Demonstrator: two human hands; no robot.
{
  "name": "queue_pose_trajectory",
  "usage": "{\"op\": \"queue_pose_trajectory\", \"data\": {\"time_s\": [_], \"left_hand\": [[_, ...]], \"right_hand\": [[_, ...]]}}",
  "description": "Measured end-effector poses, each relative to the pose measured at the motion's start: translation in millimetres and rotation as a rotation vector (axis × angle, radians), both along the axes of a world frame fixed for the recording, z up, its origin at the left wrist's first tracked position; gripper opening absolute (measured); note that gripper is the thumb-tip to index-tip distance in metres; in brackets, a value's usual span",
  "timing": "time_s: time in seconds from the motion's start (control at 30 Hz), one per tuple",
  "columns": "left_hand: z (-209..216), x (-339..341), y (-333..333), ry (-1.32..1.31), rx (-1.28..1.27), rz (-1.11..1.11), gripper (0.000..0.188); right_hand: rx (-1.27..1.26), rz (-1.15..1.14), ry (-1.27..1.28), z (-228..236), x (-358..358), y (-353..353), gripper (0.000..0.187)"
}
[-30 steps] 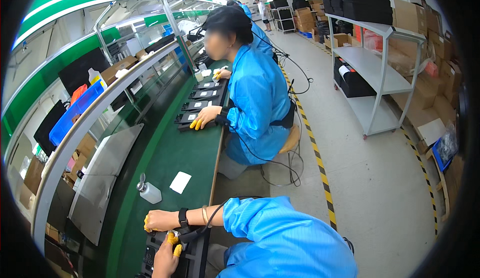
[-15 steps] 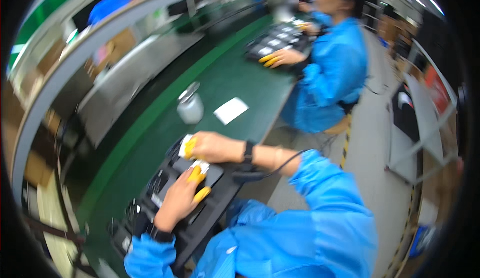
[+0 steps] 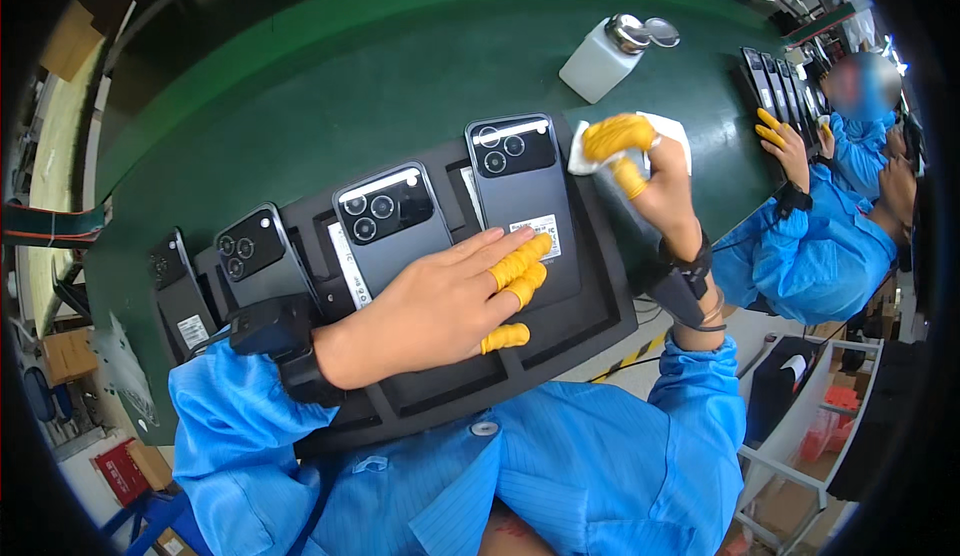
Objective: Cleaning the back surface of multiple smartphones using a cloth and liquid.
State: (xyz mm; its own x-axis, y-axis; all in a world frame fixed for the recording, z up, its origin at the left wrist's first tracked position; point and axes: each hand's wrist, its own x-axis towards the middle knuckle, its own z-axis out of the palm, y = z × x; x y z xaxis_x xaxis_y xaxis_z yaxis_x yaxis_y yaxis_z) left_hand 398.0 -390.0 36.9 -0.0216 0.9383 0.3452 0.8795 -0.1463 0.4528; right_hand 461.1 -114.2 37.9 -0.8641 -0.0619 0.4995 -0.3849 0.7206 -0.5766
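Observation:
My left hand (image 3: 450, 291) lies across a black tray (image 3: 590, 341) with its fingers outstretched, several in yellow finger cots. Its fingertips rest on the lower back of a dark grey smartphone (image 3: 520, 191), by a white label (image 3: 540, 234). My right hand (image 3: 645, 171), also in yellow finger cots, pinches a folded white wipe (image 3: 580, 148) just right of that phone's camera end. To the left, another smartphone (image 3: 385, 211) lies back up, partly under my left hand. Two more phones, one a dark smartphone (image 3: 262, 251), fill the left slots.
A white dispenser bottle (image 3: 598, 64) with an open metal lid stands beyond the tray on the green table (image 3: 400, 76). A white sheet (image 3: 668, 136) lies behind my right hand. At right, a co-worker in blue (image 3: 810, 246) handles another phone tray (image 3: 765, 86).
The view has swung round to face the tray. My right hand, earlier over the phone with the wipe, is now off its right side. My left hand remains on the phone.

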Motion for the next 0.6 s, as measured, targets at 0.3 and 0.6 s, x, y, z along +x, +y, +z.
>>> {"op": "queue_pose_trajectory", "data": {"time_s": [0.3,0.6], "left_hand": [[0,-2,4,-0.072,-0.107,-0.008,0.049],[-4,-3,-5,-0.089,-0.088,0.000,0.050]], "right_hand": [[0.275,0.061,0.108,2,-18,-31,0.030],[-0.058,-0.088,0.125,8,-24,-31,0.027]]}}
